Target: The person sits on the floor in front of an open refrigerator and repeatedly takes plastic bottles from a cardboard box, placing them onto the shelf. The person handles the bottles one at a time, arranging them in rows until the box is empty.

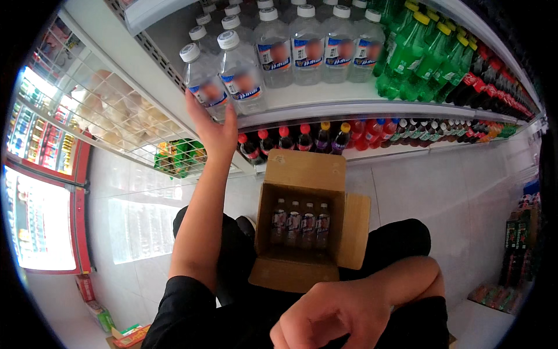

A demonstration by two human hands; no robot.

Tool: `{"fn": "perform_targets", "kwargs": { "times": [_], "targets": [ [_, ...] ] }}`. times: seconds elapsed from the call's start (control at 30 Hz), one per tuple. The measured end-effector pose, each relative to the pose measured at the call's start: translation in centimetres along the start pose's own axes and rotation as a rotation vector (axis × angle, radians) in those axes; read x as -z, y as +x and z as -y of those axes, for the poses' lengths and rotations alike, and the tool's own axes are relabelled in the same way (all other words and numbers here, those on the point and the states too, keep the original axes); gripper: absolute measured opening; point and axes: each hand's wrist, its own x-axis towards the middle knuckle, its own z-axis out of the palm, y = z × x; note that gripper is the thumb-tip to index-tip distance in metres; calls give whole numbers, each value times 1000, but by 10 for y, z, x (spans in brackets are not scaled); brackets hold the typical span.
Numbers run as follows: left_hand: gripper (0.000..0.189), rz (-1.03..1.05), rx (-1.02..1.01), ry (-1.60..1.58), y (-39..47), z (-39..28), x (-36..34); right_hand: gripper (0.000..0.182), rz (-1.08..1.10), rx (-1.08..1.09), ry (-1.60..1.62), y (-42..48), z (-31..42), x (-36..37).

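My left hand (216, 131) reaches up to the left end of a store shelf, its fingers and thumb around the lower part of a clear plastic bottle (205, 89) with a white cap. That bottle leans slightly beside another clear bottle (242, 78) in the front row. My right hand (335, 312) is curled near my body at the bottom; I cannot tell whether it holds anything. Between my knees stands an open cardboard box (305, 170) with its flaps folded out. Several clear labelled bottles (301, 224) are inside it, apart from both hands.
Green soda bottles (409, 56) and cola bottles (484, 87) fill the shelf's right part. Dark bottles with red caps (285, 139) line the lower shelf. A white wire rack (126, 109) borders the shelf on the left. Lit red-framed coolers (80, 227) stand far left, stacked drink packs (516, 244) far right.
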Motion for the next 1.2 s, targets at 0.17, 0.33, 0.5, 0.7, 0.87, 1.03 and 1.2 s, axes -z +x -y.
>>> {"fn": "perform_targets", "kwargs": {
  "times": [0.17,0.33,0.5,0.7,0.87,1.03,1.2],
  "targets": [
    [93,2,97,-106,0,-9,-2,27,-44,-24,-89,7,9,1],
    [92,15,116,-10,2,-11,3,27,-120,-52,-75,18,14,-4],
    [93,-19,139,42,3,-14,1,25,-82,-80,-45,18,11,9],
    [92,-31,235,-95,4,-13,-2,24,-72,-82,-58,19,12,11],
    [93,-71,233,-112,5,-10,-4,25,-118,13,-71,23,6,2],
    [84,-47,238,-37,9,-26,-5,25,-60,-17,-65,12,5,12],
    [74,-62,298,-9,5,-40,-4,25,-71,14,-88,10,9,8]
  ]
}}
